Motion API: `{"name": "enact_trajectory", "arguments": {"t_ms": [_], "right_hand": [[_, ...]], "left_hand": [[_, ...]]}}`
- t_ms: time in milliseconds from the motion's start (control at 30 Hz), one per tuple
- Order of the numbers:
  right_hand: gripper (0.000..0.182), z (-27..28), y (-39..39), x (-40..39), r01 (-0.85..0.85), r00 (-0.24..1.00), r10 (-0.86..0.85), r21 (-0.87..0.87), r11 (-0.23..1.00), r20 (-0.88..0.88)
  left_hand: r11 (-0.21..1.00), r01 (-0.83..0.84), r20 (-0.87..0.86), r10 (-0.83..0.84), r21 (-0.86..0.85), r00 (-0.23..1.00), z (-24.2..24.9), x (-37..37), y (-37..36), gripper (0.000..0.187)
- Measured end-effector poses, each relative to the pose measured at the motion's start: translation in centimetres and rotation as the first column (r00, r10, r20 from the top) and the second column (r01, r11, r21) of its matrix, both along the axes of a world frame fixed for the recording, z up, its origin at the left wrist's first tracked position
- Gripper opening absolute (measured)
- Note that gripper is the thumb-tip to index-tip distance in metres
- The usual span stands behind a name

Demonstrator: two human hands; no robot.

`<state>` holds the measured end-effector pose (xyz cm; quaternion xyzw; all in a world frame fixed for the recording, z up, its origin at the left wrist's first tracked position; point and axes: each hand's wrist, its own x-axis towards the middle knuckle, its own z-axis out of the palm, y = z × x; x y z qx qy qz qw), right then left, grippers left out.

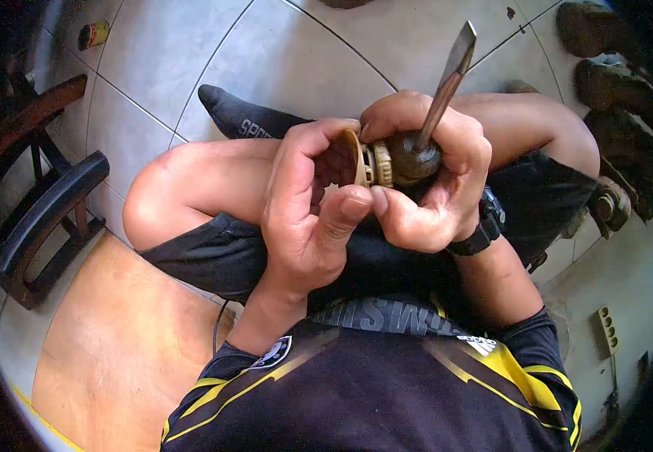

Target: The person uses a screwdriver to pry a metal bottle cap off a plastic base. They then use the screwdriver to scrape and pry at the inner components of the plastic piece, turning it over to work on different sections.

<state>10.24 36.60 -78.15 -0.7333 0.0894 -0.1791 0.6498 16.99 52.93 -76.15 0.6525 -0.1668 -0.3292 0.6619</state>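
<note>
Above my crossed legs, both hands meet at a small round brass-coloured part (pixel 375 166) with a ribbed ring and a disc-like flange. My left hand (pixel 308 200) curls around the flange side, its thumb near the lower edge. My right hand (pixel 447 181) grips a carving tool or chisel by its dark rounded handle (pixel 409 158), while its thumb and index finger touch the ribbed ring. The tool's flat metal blade (pixel 456 64) points up and away from me. The fingertips behind the part are hidden.
Dark wooden furniture (pixel 51 203) stands at the left, by a brown board (pixel 115 339) on the tiled floor. A small tin (pixel 93 35) lies at the upper left. Brown lumpy objects (pixel 613 90) line the right side, with a power strip (pixel 607 330) below them.
</note>
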Motion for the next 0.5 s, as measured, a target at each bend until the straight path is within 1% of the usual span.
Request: {"name": "enact_trajectory", "arguments": {"t_ms": [33,67,133,367,433,500], "right_hand": [[0.043,0.06,-0.11,0.02,-0.007,1.000,0.007,-0.048,0.999,-0.008],[0.043,0.00,-0.17,0.09,-0.004,1.000,0.004,-0.048,0.999,-0.009],[0.041,-0.14,-0.28,0.29,0.003,0.999,0.000,-0.077,0.997,0.047],[0.040,-0.34,0.01,0.15,0.041,0.996,-0.033,-0.099,0.994,0.079],[0.039,-0.24,0.09,0.03,0.027,0.999,-0.024,-0.107,0.994,0.030],[0.038,-0.51,0.24,0.05,0.034,0.998,-0.029,-0.101,0.994,0.050]], "left_hand": [[0.999,0.019,0.068,-0.021,0.038,0.997,-0.13,0.03,0.05,0.062],[0.999,0.021,0.066,-0.024,0.039,0.998,-0.16,-0.03,-0.02,0.062],[1.000,0.005,0.090,-0.006,0.010,0.996,-0.17,-0.16,-0.21,0.059],[1.000,-0.002,0.132,0.003,-0.008,0.991,-0.56,-0.70,-0.04,0.055],[0.999,0.034,0.235,-0.043,0.039,0.971,-0.55,-0.46,0.11,0.053],[0.998,0.036,0.245,-0.046,0.043,0.969,-0.67,-0.49,0.22,0.052]]}}
